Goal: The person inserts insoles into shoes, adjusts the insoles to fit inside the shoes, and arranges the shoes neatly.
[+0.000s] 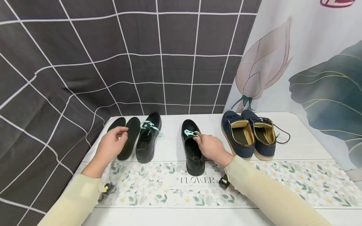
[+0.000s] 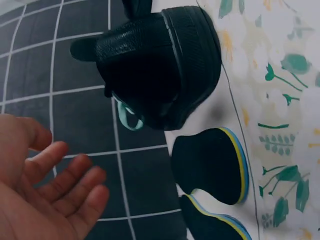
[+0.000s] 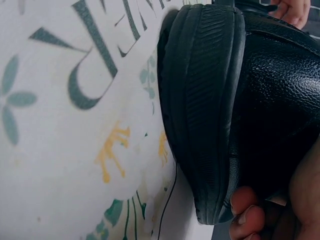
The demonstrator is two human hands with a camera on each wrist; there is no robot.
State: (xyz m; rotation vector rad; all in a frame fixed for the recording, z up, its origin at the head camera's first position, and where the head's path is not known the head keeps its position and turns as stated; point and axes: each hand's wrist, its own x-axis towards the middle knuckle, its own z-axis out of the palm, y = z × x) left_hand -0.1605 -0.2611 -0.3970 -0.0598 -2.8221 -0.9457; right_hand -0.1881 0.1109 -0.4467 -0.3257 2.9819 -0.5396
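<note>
My right hand [image 1: 210, 146] reaches over a black leather shoe [image 1: 195, 167] and pinches its upper beside the mint-green lace [image 1: 188, 133]. That shoe sits on the table with its toe pointing away. In the right wrist view, the fingers [image 3: 247, 220] curl at the shoe's edge, and the grip itself is mostly hidden. At the left, my left hand [image 1: 111, 142] hovers over two black insoles [image 1: 130, 141] with loosely bent fingers and nothing in them. Beside the insoles stands a second black shoe [image 1: 145, 151], its mint lace [image 1: 151, 125] tied.
A pair of navy shoes [image 1: 243, 147] with tan linings stands at the right, a dark lace trailing from one. Under everything lies a white table cover [image 1: 169, 141] with a floral band. A dark grid-patterned cloth [image 1: 178, 37] hangs behind and at the left.
</note>
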